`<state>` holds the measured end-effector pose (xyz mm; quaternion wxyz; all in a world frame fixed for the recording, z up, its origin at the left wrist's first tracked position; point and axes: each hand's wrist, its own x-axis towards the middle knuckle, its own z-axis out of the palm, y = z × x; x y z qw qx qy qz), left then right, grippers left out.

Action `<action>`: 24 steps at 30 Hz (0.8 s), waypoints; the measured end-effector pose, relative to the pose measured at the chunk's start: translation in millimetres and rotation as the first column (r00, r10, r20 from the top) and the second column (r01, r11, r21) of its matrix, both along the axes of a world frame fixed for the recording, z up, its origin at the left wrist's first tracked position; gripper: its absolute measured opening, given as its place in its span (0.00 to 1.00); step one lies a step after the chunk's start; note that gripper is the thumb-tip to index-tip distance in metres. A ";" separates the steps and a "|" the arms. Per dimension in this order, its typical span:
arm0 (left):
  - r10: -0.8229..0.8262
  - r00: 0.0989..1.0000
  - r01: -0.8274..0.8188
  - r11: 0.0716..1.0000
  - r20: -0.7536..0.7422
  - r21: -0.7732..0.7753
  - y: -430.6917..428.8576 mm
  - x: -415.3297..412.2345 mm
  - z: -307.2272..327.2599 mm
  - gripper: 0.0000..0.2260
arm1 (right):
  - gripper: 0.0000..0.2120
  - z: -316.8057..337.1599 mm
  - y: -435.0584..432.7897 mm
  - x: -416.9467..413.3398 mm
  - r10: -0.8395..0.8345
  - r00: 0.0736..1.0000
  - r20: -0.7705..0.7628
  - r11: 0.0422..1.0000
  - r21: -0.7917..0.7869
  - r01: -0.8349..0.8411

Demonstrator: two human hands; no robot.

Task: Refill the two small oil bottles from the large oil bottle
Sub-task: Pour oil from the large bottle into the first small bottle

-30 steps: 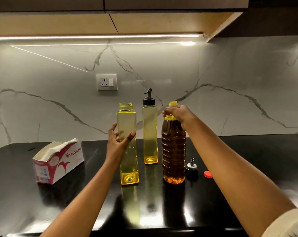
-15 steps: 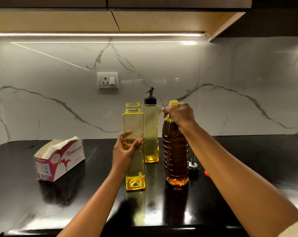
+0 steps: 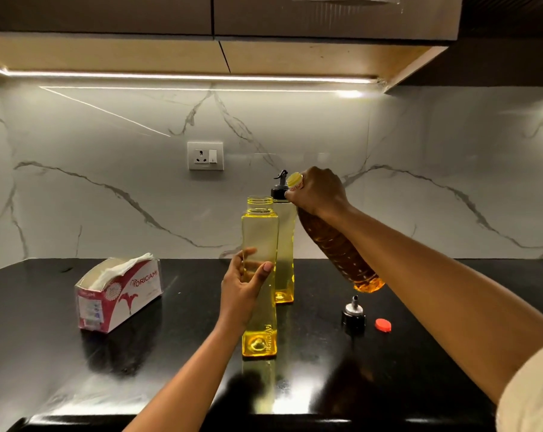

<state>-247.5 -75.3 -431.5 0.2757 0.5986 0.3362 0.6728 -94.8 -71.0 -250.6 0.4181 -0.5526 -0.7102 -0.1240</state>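
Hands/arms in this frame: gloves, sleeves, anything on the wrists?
Both are bare, with no gloves. Left hand: the forearm is uncovered to the frame edge, no sleeve in view; the thumbnail looks pink-tinted, maybe polish. Right hand: the arm is uncovered up to a pale cream sleeve at the lower right corner. No watch or bracelet shows on either wrist.

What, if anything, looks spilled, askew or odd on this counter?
No spill shows. The large bottle is tilted in the right hand, off the counter, towards the open small bottle the left hand holds. A black spout cap and red cap lie loose.
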 end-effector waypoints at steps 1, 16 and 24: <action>-0.002 1.000 0.002 1.000 0.004 0.004 0.9 0.2 -0.8 0.38 | 0.13 0.1 0.7 -0.5 -0.006 0.999 0.041 1.000 0.008 0.006; -0.053 0.998 0.053 0.999 0.029 -0.011 10.6 12.4 -2.7 0.36 | 0.07 -2.4 9.2 -7.1 0.038 0.963 0.267 0.995 0.080 -0.061; -0.071 0.996 0.072 0.997 0.048 -0.013 12.1 14.1 -2.5 0.39 | 0.08 2.2 15.3 -4.7 -0.014 0.933 0.360 0.993 0.114 -0.029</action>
